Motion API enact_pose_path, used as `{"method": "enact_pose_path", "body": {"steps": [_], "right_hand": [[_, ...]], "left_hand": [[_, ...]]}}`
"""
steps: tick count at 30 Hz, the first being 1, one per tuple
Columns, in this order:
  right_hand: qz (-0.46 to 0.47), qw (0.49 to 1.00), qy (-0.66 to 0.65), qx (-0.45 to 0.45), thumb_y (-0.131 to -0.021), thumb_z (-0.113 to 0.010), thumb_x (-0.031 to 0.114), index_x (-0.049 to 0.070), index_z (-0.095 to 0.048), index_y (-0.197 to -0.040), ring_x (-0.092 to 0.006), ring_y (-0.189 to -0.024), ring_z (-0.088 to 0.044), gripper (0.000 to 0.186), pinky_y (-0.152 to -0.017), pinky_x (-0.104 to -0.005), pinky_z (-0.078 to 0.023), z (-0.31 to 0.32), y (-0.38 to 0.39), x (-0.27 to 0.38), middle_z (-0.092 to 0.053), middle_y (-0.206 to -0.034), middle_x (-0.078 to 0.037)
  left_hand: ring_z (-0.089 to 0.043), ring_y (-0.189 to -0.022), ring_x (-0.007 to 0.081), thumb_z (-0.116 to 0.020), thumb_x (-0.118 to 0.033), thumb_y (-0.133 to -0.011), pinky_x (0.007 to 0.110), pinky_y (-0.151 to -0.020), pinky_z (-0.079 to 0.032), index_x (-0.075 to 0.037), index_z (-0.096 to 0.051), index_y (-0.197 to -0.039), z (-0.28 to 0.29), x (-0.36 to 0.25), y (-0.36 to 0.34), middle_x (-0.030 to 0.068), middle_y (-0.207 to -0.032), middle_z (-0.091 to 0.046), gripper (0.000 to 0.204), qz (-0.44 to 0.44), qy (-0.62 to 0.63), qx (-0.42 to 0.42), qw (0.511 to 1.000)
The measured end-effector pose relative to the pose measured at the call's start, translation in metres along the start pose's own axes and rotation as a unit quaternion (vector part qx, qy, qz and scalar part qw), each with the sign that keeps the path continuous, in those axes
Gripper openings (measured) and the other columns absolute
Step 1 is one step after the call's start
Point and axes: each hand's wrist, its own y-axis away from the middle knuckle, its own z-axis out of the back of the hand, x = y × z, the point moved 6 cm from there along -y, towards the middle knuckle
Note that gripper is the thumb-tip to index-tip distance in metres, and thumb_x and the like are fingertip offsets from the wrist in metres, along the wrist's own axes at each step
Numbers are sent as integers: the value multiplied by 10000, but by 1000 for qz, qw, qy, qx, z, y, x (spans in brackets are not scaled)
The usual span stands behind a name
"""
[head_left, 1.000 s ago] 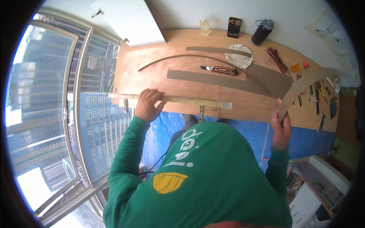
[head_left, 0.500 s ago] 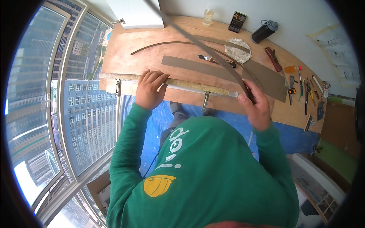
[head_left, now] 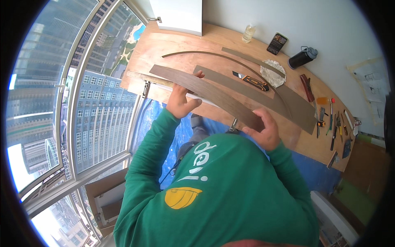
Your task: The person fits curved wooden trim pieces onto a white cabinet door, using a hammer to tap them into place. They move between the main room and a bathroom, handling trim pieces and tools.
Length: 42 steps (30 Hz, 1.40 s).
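A long brown wood-grain veneer strip slants in front of me, bowed, its face turned up. My right hand pinches its near right end between thumb and fingers. Farther left, my left hand cradles the strip from beneath, one fingertip showing past its far edge and the thumb apart on the near side. The strip hides most of the left fingers. Under it lies a narrow board with a pale, rough edge, at the workbench's near side; metal hinges stick out from it.
On the wooden workbench lie a curved thin strip, flat brown sheets, a utility knife and a crumpled white cloth. A bottle, phone and several hand tools line the far right. Windows stand left.
The veneer strip has swung down from pointing up and away to lying across my left hand, its face now showing. My left hand has left the board's edge and come under the strip.
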Motion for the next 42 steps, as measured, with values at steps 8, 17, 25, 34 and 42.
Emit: {"method": "enact_pose_path", "body": {"steps": [8, 17, 25, 34, 42], "right_hand": [[9, 998, 39, 52, -720, -888, 156, 37, -627, -1168, -310, -936, -656, 532, -811, -383, -533, -7, -6, 4, -654, -1056, -133], [-10, 997, 55, 61, -772, -835, 155, 23, -664, -1158, -317, -950, -664, 443, -808, -377, -535, -8, -8, 6, -665, -1055, -140], [-33, 997, 21, 59, -812, -790, 141, 8, -676, -1134, -242, -829, -625, 366, -753, -343, -527, -10, -6, -1, -635, -951, -110], [-48, 996, -46, 56, -914, -743, 225, -16, -670, -1159, -152, -779, -597, 351, -706, -295, -506, -6, -4, -7, -628, -877, -55], [-25, 998, -55, 32, -931, -718, 206, -22, -673, -1143, -142, -771, -588, 315, -707, -289, -500, -6, 0, -15, -631, -880, -57]], "left_hand": [[-540, -1285, 225, -538, -345, -993, 372, -1110, -375, -3, -508, -1467, 2, -1, -5, 142, -1371, -633, 586, 89, 289, -90, 949], [-608, -1234, 297, -540, -253, -972, 424, -1132, -379, 62, -576, -1356, 4, 5, -5, 206, -1153, -728, 497, 102, 339, -92, 931], [-665, -1140, 305, -561, -234, -1005, 418, -1079, -447, 64, -587, -1328, 10, -7, 0, 177, -1059, -744, 440, 97, 433, -111, 889], [-694, -921, 372, -578, -251, -1003, 549, -926, -526, -27, -540, -1171, 58, -17, 13, 146, -845, -681, 281, 106, 521, -264, 804], [-665, -871, 271, -589, -223, -990, 487, -865, -549, -32, -626, -1073, 184, -35, 23, 94, -939, -638, 211, 80, 535, -282, 793]]}}
